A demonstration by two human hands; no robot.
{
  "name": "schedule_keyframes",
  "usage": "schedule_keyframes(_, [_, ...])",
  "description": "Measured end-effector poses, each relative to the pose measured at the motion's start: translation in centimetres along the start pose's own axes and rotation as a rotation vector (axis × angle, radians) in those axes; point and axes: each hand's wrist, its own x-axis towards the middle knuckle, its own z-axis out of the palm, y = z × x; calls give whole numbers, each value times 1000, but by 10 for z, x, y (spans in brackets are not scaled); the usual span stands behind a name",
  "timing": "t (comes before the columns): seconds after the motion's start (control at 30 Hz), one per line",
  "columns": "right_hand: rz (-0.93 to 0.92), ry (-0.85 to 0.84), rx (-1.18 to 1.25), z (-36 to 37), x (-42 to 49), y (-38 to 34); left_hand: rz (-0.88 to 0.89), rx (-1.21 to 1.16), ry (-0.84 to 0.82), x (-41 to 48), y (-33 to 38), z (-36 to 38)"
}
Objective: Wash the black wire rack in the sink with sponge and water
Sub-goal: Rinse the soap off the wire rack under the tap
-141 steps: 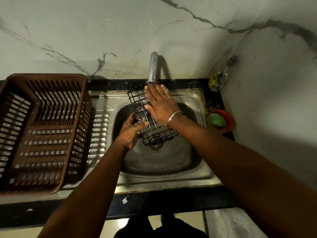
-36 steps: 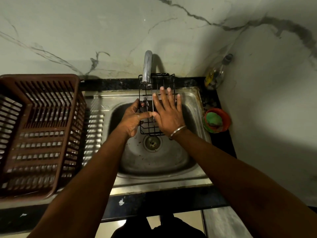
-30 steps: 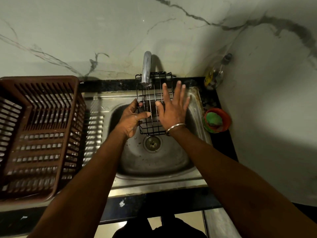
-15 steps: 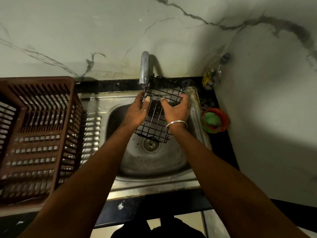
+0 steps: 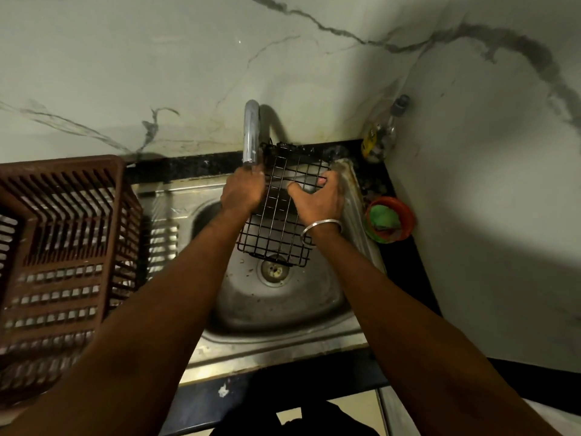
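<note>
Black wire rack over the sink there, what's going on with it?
A person holds the rack tilted over the sink, just below the tap. The left hand grips its left edge, and the right hand curls its fingers over the wires on the right. Neither hand holds a sponge; a green pad sits in an orange bowl beside the sink. Whether water is running cannot be told.

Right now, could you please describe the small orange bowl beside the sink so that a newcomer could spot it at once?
Start at the steel sink. On the black counter just past its right rim, toward the wall corner, sits the small orange bowl. Unlike the clear bottle behind it, it is low, round and holds something green.
</note>
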Motion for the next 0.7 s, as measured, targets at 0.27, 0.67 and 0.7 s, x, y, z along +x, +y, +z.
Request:
schedule_keyframes(0.27, [4, -13, -20, 10, -2, 2, 6, 40, 94, 3, -3, -1])
schedule_keyframes(0.67, [-50, -36, 27, 11, -2, 10, -176, -712, -334, 15, -26, -5])
schedule_keyframes(0.7, [-93, -26, 25, 11, -5, 12, -185, -770, -354, 14, -28, -7])
